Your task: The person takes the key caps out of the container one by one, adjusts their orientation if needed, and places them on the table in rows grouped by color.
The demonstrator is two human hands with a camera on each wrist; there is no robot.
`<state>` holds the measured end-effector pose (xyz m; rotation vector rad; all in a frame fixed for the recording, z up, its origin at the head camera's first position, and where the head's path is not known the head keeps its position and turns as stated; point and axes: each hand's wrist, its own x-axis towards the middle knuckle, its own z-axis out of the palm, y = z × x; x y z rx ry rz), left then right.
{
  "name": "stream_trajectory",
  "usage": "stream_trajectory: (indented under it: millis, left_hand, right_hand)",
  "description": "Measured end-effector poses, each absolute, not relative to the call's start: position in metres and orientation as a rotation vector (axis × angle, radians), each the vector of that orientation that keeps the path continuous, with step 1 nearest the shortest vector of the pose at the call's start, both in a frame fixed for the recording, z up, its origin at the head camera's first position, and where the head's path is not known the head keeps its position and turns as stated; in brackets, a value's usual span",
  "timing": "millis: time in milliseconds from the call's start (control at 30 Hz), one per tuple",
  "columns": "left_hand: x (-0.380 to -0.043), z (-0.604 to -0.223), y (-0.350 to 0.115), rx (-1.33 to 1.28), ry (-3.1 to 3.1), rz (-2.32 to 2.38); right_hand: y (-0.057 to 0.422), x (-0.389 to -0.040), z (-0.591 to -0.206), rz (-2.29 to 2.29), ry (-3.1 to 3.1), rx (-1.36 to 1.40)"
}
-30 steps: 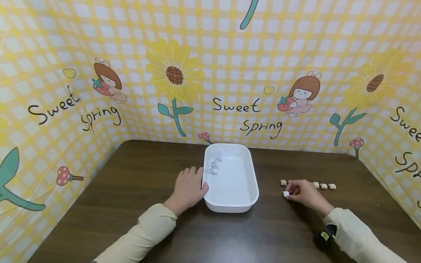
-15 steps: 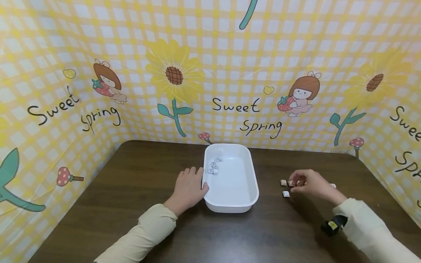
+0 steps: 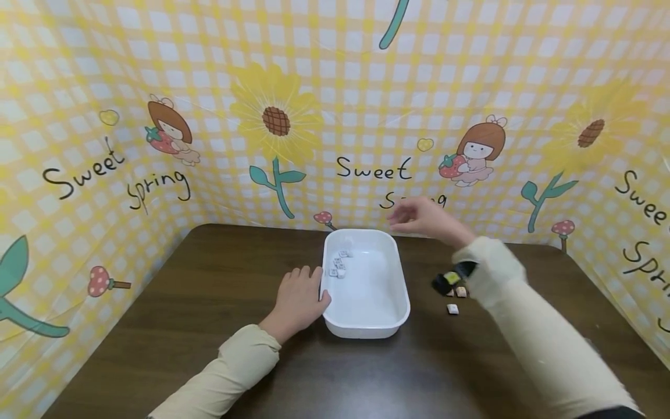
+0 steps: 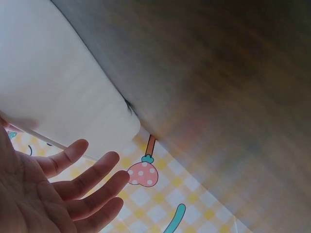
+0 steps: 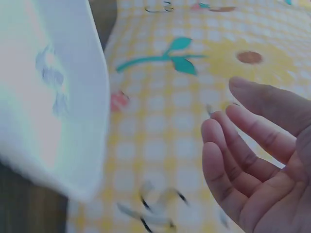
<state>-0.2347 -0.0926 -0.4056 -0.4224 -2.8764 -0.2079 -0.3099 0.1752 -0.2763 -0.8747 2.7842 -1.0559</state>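
My left hand (image 3: 299, 299) rests against the left rim of a white plastic tray (image 3: 366, 332), thumb at the edge. In the left wrist view its fingers (image 4: 92, 174) are spread, with nothing between them. Several small white keycaps (image 3: 338, 265) with dark print lie inside along the tray's left side. My right hand (image 3: 426, 220) is raised beyond the tray's far right corner. Its fingers (image 5: 218, 170) curve loosely in the right wrist view and hold nothing visible. A white keycap (image 3: 452, 309) sits on the table in front of pinkish keycaps (image 3: 461, 291), partly hidden by the right wrist.
The dark wooden table (image 3: 220, 262) carries the tray near its back edge. Behind and beside it hangs a yellow checked cloth (image 3: 356, 116) with flowers and lettering. A dark wrist-worn device (image 3: 452, 279) hangs under the right wrist above the keycaps.
My right hand let go of the white keycap, passed over the pinkish row, then rose left and away toward the tray's far corner. My left hand and the tray stayed put.
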Motion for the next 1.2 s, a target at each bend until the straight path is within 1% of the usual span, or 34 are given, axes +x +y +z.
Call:
stream_trajectory:
  millis: [233, 333, 467, 800, 1200]
  left_hand:
    - [-0.234, -0.406, -0.091, -0.442, -2.884, -0.228]
    - [-0.234, -0.405, -0.091, -0.441, -2.888, -0.240]
    - [-0.233, -0.405, -0.090, -0.445, -2.885, -0.243]
    - [-0.232, -0.405, -0.091, -0.434, -2.865, -0.235]
    - [-0.232, -0.404, -0.095, -0.412, -2.906, -0.248]
  right_hand:
    - [0.111, -0.352, -0.332, -1.081, 2.688, -0.640]
    - [0.096, -0.363, -0.358, -1.043, 2.690, -0.557]
    - [0.086, -0.372, -0.379, -0.972, 2.767, -0.524]
    - [0.082, -0.380, -0.392, -0.753, 2.860, -0.507]
    - [0.080, -0.376, -0.397, -0.709, 2.829, -0.447]
